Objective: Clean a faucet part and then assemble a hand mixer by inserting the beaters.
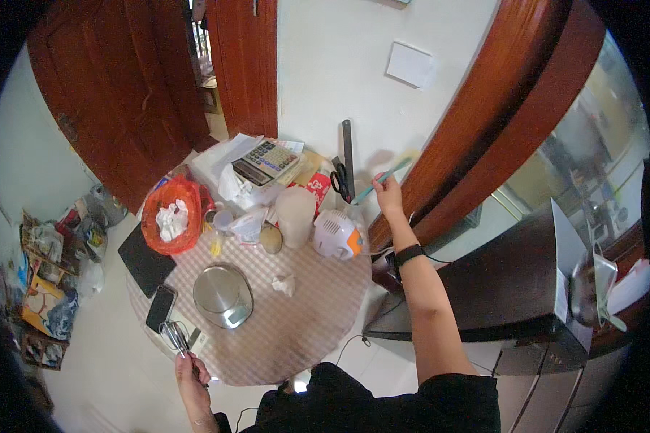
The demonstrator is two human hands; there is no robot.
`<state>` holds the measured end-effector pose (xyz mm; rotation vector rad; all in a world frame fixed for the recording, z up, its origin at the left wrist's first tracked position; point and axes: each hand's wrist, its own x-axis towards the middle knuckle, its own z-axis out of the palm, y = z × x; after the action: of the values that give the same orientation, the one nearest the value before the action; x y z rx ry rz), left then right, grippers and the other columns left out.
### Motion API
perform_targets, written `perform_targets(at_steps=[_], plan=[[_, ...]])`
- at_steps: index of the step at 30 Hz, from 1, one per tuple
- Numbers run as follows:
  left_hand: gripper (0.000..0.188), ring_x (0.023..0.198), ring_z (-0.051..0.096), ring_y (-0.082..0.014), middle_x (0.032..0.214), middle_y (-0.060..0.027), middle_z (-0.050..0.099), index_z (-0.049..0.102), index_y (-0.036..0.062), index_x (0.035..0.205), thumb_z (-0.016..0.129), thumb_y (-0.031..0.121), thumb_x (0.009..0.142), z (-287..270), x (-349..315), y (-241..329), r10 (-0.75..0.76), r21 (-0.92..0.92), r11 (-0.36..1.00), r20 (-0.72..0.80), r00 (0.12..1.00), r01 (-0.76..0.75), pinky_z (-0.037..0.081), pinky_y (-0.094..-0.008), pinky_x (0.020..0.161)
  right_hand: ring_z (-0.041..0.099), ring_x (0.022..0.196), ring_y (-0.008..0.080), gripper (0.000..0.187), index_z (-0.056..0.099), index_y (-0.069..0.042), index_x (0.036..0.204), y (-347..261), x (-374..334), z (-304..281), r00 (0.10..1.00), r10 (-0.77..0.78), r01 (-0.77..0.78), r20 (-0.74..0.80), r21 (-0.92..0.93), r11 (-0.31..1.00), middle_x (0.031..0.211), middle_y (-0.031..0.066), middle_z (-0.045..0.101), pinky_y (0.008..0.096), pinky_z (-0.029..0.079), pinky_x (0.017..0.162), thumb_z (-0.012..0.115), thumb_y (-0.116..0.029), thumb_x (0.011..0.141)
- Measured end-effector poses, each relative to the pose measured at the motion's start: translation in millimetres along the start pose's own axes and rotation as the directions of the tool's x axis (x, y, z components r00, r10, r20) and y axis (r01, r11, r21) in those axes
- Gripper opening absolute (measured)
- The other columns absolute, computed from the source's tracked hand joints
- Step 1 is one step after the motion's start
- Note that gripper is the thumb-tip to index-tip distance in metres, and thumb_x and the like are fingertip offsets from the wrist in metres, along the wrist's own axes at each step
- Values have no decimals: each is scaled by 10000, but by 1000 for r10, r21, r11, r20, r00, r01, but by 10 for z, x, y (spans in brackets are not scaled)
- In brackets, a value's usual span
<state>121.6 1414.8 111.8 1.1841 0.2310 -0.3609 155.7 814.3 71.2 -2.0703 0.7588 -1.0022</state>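
My left hand [191, 375] is closed around the handle of a metal wire whisk [175, 335], held up over the near left edge of the round table. My right arm stretches to the far right side, where my right hand [388, 195] grips a thin teal stick [393, 172]. The stick slants beside a holder with black scissors [339, 179] and a long dark ruler [347, 144] standing in it. Just below is a white and orange appliance [336, 234] with vent slots. Left of centre lies a round metal kitchen scale [222, 294].
A phone [162, 309] and a black pad [141, 261] lie at the table's left. Behind them stands a red basket [152, 229] with crumpled tissues. A calculator [269, 162], jars and a pale cup [295, 216] crowd the back. A dark cabinet [477, 289] flanks the right.
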Motion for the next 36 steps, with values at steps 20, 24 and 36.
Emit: perform_targets(at_steps=[20, 24, 36], plan=[[103, 493, 366, -60, 624, -4, 461, 482, 80, 853, 480, 165, 910, 973, 344, -358, -168, 76, 983, -6, 986, 168, 257, -195, 434, 558, 908, 371, 257, 537, -7, 1028, 763, -21, 347, 952, -200, 217, 230, -51, 975, 1017, 187, 566, 370, 447, 771, 588, -152, 822], [93, 491, 368, -63, 627, -10, 465, 485, 75, 854, 475, 149, 910, 1012, 403, -385, -170, 52, 985, 88, 982, 166, 261, -195, 436, 561, 900, 280, 354, 454, -12, 1139, 808, -4, 337, 957, 174, -159, 232, -84, 984, 979, 174, 571, 336, 446, 769, 576, -150, 837], [155, 481, 350, -49, 642, -1, 477, 502, 67, 901, 428, 198, 936, 836, 392, -389, -195, 41, 980, 33, 980, 194, 245, -178, 428, 521, 930, 171, 271, 467, 8, 1119, 34, -1020, -138, 903, 216, -69, -371, 369, 927, 1012, 92, 551, 280, 408, 840, 477, -165, 911]])
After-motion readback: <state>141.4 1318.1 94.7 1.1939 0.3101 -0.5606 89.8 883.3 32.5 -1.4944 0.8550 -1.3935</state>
